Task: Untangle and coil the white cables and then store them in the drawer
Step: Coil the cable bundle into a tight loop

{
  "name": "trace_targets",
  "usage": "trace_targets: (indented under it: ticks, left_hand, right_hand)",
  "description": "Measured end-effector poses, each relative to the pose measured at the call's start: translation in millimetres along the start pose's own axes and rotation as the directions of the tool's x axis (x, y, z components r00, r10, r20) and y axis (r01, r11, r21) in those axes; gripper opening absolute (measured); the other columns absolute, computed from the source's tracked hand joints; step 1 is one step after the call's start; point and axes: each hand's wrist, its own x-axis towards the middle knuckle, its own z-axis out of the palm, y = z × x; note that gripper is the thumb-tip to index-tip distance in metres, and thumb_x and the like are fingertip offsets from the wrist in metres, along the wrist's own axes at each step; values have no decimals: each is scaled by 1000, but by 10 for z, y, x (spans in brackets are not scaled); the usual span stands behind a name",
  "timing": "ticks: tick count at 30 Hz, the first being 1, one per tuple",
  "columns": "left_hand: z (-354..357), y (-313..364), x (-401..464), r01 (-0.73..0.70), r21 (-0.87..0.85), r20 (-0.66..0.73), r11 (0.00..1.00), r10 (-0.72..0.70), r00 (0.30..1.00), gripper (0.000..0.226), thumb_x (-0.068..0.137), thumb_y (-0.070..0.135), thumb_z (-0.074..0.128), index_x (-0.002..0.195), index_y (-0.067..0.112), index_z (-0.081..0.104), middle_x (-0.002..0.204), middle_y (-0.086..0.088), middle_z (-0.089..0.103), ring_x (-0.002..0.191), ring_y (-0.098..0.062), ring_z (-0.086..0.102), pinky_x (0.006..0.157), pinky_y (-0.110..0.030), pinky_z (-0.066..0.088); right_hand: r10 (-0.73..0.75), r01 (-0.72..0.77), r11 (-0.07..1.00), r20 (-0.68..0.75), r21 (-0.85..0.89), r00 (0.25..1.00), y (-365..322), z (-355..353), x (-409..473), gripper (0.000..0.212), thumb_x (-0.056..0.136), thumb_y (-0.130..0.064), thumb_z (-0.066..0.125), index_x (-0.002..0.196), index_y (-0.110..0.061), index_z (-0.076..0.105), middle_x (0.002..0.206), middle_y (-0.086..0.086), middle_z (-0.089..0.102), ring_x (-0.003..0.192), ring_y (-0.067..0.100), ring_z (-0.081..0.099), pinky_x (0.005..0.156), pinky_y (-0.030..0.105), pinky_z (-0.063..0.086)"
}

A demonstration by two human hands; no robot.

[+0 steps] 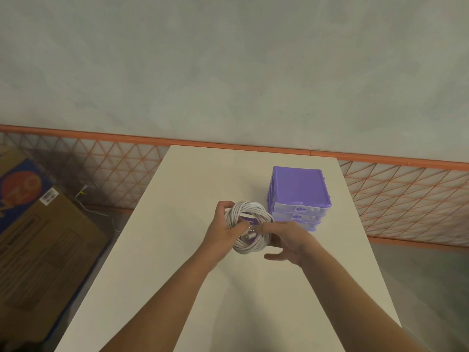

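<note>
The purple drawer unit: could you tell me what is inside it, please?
All drawers of the purple drawer unit look closed; their clear fronts show nothing definite, so contents stay hidden.

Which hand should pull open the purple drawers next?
The right hand, probably. It is on the side of the purple drawer unit, close to its drawer fronts, fingers only touching the white cable coil. The left hand grips that coil.

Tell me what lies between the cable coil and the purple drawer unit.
Nothing: in the head view only a narrow strip of bare white table separates the cable coil from the purple drawer unit.
</note>
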Motion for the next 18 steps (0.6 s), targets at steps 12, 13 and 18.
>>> trace_targets:
  ticks: [12, 13, 18]
  left_hand:
    - [-43, 91, 31, 79, 49, 153, 996, -86, 985, 49, 84, 22, 75, 121, 27, 43, 102, 4, 68, 86, -13, 68, 69, -30, 59]
    - [-42, 89, 28, 93, 38, 148, 995, -98, 984, 49, 83, 21, 76, 120, 26, 44, 102, 4, 68, 83, -11, 68, 66, -27, 59]
    - [-23, 77, 51, 138, 55, 98, 989, -142, 985, 54, 77, 17, 82, 118, 22, 47, 103, 3, 67, 87, -14, 68, 63, -30, 59]
  right_hand:
    - [-5, 1, 999, -93, -45, 996, 60, -25, -21, 26, 76, -13, 74, 101, -6, 73, 97, 8, 73, 94, 21, 65, 89, 48, 43]
    - [-22, 16, 998, -101, -65, 995, 72, -23, -20, 22, 76, -13, 74, 97, -6, 73, 92, 7, 73, 92, 21, 65, 88, 47, 43]
    - [-107, 87, 986, -141, -143, 984, 111, 1, 10, 27, 76, -21, 76, 98, -7, 74, 91, 7, 74, 92, 22, 66, 81, 40, 46]
